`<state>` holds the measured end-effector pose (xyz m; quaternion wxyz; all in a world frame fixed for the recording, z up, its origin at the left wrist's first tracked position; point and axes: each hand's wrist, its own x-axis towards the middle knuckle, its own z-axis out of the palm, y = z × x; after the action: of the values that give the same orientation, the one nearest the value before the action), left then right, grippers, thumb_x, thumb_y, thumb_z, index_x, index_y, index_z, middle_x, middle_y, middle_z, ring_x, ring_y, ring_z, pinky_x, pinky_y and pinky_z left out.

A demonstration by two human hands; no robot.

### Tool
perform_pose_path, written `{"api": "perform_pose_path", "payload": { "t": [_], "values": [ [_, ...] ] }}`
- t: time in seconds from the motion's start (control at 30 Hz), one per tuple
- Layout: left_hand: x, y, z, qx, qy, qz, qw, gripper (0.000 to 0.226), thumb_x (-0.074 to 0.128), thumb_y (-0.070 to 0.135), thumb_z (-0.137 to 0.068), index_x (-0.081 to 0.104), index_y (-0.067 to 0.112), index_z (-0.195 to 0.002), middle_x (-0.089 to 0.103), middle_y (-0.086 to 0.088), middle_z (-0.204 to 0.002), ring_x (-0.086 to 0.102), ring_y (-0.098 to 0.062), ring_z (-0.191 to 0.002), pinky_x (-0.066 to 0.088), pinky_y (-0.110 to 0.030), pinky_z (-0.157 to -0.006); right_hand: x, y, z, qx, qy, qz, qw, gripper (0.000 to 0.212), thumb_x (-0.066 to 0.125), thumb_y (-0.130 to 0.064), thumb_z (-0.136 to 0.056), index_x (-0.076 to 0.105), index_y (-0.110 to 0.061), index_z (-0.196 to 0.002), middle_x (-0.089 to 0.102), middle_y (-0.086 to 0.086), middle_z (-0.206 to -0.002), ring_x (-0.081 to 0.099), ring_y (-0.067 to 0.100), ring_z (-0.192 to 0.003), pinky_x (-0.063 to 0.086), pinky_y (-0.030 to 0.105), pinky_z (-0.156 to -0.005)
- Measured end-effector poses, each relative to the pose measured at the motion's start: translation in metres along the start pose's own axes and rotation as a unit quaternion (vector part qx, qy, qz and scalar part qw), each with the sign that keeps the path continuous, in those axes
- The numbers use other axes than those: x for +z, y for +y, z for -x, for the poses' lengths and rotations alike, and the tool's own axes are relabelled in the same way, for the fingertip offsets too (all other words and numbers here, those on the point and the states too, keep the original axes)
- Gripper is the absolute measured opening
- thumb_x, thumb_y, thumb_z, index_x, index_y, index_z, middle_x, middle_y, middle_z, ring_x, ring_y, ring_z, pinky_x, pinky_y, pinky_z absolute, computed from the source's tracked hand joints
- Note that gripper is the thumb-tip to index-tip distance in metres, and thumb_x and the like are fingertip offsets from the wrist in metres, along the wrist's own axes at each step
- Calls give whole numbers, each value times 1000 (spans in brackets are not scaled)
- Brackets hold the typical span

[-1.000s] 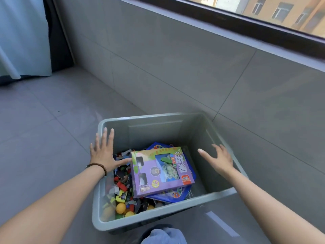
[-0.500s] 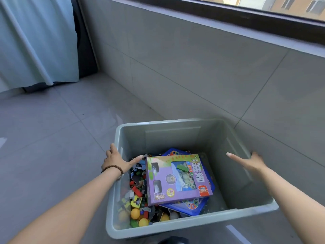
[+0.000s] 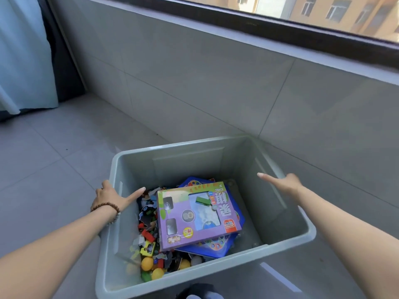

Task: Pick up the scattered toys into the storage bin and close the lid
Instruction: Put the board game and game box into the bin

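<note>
Both hands have dropped from hovering spread above the grey plastic storage bin (image 3: 183,144) onto its side rims. The left hand (image 3: 109,196) clasps the left rim, thumb inside and fingers outside; the right hand (image 3: 285,184) clasps the right rim likewise. The bin sits on the grey tiled floor (image 3: 43,169), holding a purple cardboard toy box (image 3: 194,216) atop a flat blue box (image 3: 218,248), beside loose small plastic toys (image 3: 149,244).

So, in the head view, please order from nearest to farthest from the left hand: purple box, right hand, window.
1. purple box, inside the bin beside the left hand.
2. right hand, on the opposite rim.
3. window, high beyond the bin.
</note>
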<state>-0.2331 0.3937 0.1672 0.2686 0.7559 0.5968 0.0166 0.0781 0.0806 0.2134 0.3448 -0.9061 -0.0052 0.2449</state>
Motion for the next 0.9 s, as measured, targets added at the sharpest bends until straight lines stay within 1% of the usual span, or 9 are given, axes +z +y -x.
{"api": "perform_pose_path", "payload": {
  "t": [0.1,0.17,0.27,0.37,0.57,0.67,0.77,0.83,0.9],
  "values": [
    [-16,29,14,53,14,-6,998,110,60,81,-53,30,9,-131,45,-17,-126,51,-36,-107,49,-42,-78,-33,13,27,3,40,-28,999,115,76,-58,-65,21,5,-144,35,18,-146,37,35,-133,36,38,-102],
    [-24,56,27,92,10,-8,996,109,60,81,-54,31,11,-132,43,-16,-128,52,-36,-106,48,-40,-75,-59,32,45,20,61,-48,997,115,76,-59,-64,22,4,-143,35,17,-146,38,34,-133,37,38,-101],
    [-27,100,53,147,-3,-13,989,109,60,81,-55,29,11,-133,42,-16,-129,53,-36,-104,47,-39,-70,-96,70,76,55,88,-86,991,118,77,-61,-60,23,3,-143,36,16,-145,39,35,-132,37,41,-102],
    [-14,137,86,197,-38,-13,980,110,59,82,-54,29,13,-134,42,-15,-130,54,-34,-102,48,-37,-69,-137,114,108,82,132,-111,982,115,77,-60,-61,25,3,-142,38,16,-143,41,35,-129,38,41,-101],
    [50,212,172,294,-121,-12,948,116,62,81,-52,27,11,-138,44,-16,-132,52,-35,-109,51,-42,-76,-221,218,174,146,219,-150,953,116,79,-60,-59,28,3,-141,41,15,-140,43,35,-127,40,41,-101],
    [87,240,217,325,-153,-24,933,114,62,82,-52,29,11,-135,46,-16,-131,52,-35,-110,51,-45,-82,-250,269,203,186,245,-153,939,117,78,-64,-55,31,2,-140,45,14,-135,48,34,-121,43,39,-95],
    [132,269,267,365,-194,-47,909,115,62,83,-50,31,10,-134,47,-16,-129,52,-36,-110,51,-47,-83,-273,329,236,232,276,-170,917,118,78,-65,-54,31,2,-139,46,14,-134,48,34,-121,42,38,-94],
    [164,283,299,385,-221,-59,894,115,63,82,-49,31,10,-132,46,-15,-130,52,-36,-110,50,-47,-84,-282,372,252,263,291,-179,902,122,78,-70,-46,35,0,-137,50,13,-130,51,34,-117,44,41,-97],
    [195,291,327,399,-243,-70,881,115,64,81,-48,31,10,-133,45,-15,-131,51,-36,-111,49,-47,-86,-288,413,262,288,302,-191,889,121,78,-72,-40,41,-1,-131,54,12,-123,54,34,-112,46,41,-95]
  ]
}}
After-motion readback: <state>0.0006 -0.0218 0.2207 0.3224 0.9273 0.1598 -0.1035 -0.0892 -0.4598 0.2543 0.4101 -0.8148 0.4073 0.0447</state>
